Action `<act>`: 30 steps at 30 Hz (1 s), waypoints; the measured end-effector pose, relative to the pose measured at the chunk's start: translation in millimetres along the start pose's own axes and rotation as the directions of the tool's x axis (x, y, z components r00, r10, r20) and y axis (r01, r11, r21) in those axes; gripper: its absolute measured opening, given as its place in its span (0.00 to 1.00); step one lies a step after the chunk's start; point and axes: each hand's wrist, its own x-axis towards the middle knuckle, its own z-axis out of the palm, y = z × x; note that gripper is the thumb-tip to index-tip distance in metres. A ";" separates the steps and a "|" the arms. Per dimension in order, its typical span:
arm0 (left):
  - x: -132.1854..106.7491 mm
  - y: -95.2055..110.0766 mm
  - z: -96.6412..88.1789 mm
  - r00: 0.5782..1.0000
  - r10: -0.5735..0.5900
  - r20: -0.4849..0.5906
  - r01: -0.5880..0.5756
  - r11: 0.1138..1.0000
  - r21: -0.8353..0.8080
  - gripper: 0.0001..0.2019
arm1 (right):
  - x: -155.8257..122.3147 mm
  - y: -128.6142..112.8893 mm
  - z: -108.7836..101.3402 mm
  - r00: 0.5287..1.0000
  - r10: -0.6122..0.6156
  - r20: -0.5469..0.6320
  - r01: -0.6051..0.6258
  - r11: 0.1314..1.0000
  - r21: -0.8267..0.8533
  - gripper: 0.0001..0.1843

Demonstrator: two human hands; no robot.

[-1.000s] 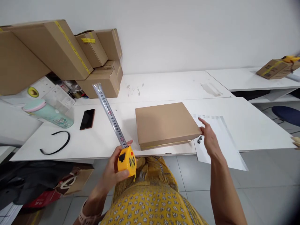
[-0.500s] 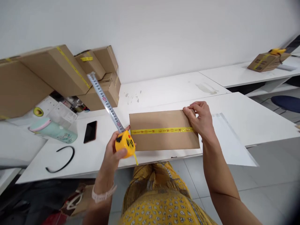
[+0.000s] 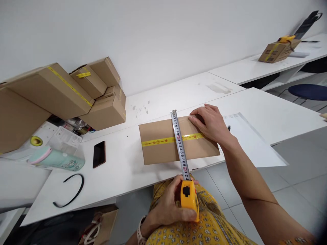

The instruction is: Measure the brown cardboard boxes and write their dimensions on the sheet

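A rounded yellow tape measure [image 3: 189,200] is gripped in the left hand [image 3: 169,207], its numbered blade [image 3: 181,149] extended over a rectangular cardboard box [image 3: 160,153] ahead. The box, banded with glossy tape [image 3: 167,140], is held at its far edge by the right hand [image 3: 211,123]; thin white paper [image 3: 251,146] is spread beside that hand.

Here's the brown cardboard box [image 3: 160,153] on the counter [image 3: 120,156], taped face up at me, its printed yellow strip [image 3: 159,141] running left to right, my right fingers [image 3: 213,117] gripping its far edge, right of the middle. And across it, the tape measure [image 3: 188,200]: yellow case nearest me in my left fingers [image 3: 187,214], silver blade [image 3: 182,154] drawn out, tip just past the box!
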 end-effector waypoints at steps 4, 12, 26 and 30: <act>-2.9 -6.7 -0.1 1.000 0.003 -0.001 -0.003 0.999 -0.047 0.35 | 4.2 -4.2 2.0 0.995 -0.082 0.051 0.081 0.997 0.022 0.14; 1.6 -16.6 0.1 1.000 0.025 -0.003 -0.025 0.993 -0.113 0.35 | 10.4 -0.1 10.1 0.970 -0.129 0.208 0.152 0.983 -0.100 0.29; 0.4 -13.4 -2.8 1.000 0.017 0.015 -0.016 0.998 -0.059 0.36 | 11.4 -8.0 15.4 0.969 -0.111 0.221 0.160 0.962 -0.221 0.28; -3.3 -12.4 -8.0 1.000 0.004 0.028 -0.003 0.999 -0.050 0.36 | 9.8 -8.6 14.8 0.969 -0.115 0.218 0.161 0.965 -0.207 0.28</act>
